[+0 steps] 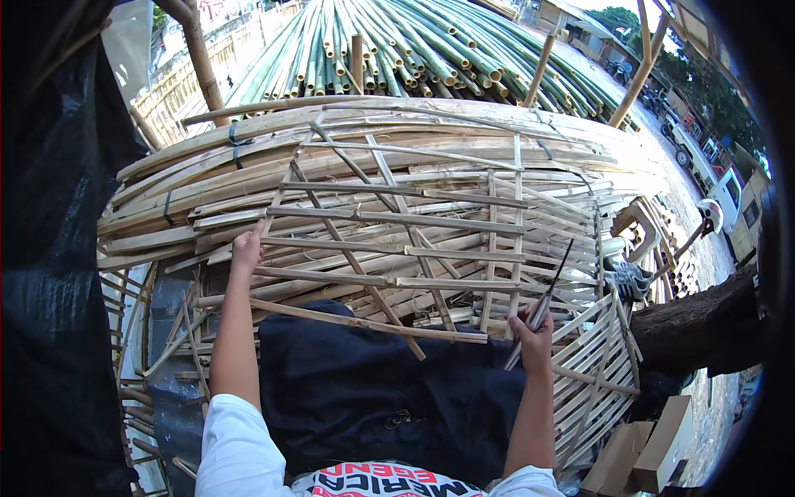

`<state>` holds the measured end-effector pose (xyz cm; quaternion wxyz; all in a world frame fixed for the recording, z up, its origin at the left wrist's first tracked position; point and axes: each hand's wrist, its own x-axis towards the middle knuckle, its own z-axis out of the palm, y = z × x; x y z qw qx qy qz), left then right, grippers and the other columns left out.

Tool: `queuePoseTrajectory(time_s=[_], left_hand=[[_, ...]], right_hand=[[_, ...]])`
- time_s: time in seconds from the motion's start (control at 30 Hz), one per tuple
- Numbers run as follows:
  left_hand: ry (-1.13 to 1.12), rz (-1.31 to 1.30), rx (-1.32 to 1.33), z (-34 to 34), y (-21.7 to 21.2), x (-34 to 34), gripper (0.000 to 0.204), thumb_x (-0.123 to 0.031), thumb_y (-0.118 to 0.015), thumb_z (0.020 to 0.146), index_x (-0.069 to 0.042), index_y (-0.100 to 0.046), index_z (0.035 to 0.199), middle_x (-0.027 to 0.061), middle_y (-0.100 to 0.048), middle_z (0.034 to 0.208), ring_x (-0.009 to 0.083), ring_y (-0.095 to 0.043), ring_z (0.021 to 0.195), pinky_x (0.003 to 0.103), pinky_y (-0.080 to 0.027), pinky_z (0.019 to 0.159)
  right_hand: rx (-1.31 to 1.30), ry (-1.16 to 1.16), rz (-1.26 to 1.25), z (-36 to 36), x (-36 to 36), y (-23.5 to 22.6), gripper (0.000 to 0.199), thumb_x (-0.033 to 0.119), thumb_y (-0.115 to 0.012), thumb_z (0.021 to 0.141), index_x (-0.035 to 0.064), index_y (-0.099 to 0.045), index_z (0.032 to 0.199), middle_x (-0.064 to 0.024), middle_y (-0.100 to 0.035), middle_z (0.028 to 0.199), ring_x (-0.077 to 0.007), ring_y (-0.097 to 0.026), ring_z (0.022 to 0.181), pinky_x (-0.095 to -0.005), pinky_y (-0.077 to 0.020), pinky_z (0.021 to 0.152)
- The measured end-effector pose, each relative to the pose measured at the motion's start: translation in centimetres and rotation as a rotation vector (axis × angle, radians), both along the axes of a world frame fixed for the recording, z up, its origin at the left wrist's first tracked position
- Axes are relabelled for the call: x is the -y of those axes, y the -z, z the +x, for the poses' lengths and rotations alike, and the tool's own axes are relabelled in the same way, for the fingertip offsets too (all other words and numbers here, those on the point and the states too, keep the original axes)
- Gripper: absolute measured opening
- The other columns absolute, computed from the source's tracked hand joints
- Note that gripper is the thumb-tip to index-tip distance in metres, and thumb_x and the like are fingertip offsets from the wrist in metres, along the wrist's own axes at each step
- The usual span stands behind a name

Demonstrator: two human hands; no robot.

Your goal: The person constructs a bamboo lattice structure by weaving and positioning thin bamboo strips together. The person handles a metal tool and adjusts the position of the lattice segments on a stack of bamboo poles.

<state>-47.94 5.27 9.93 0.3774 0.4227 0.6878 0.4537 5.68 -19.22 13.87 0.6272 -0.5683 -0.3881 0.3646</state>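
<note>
A lattice frame of split bamboo slats (397,219) lies in front of me, over a stack of flat bamboo strips. My left hand (247,248) grips the left end of one of the frame's horizontal slats. My right hand (532,335) is closed on a thin dark tool or strip (551,290) that points up over the frame's right side. A dark cloth (373,389) covers my lap under the near edge of the frame.
A large pile of green bamboo poles (414,50) lies beyond. More woven bamboo panels (596,364) lean at the right, with cardboard boxes (654,443) below and a tree trunk (704,323). Black sheeting (58,248) hangs at the left. Vehicles (729,190) stand far right.
</note>
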Motion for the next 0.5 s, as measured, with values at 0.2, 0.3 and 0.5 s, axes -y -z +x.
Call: queuePoseTrajectory(time_s=[0.2,0.3,0.5], left_hand=[[0.261,-0.056,-0.25,1.5,4.6,-4.3,0.062,-0.06,-0.061,0.087,0.001,-0.064,0.085,0.0101,-0.063,0.075,0.0179,-0.059,0.064,0.032,-0.048,0.059],[0.28,-0.026,-0.395,-1.1,4.7,-6.0,0.059,-0.05,-0.066,0.087,0.004,-0.062,0.11,0.0193,-0.067,0.1,0.0253,-0.064,0.091,0.036,-0.051,0.078],[0.408,0.401,-0.529,13.6,-1.8,5.4,0.041,-0.018,-0.073,0.083,-0.002,-0.057,0.119,0.0162,-0.063,0.114,0.029,-0.06,0.108,0.038,-0.047,0.094]], right_hand=[[-0.125,0.012,-0.059,0.4,0.4,4.4,0.027,0.007,-0.076,0.08,0.0048,-0.053,0.094,-0.001,-0.056,0.073,-0.0065,-0.053,0.05,-0.0224,-0.0467,0.045],[-0.158,-0.023,-0.098,-0.8,-1.3,6.1,0.03,0.008,-0.077,0.079,0.0042,-0.054,0.098,-0.0006,-0.055,0.072,-0.0079,-0.054,0.052,-0.0233,-0.0469,0.044],[0.007,0.007,-0.056,-0.8,-2.4,11.9,0.033,0.009,-0.078,0.076,0.004,-0.055,0.099,-0.0013,-0.055,0.076,-0.0083,-0.054,0.058,-0.0255,-0.0473,0.049]])
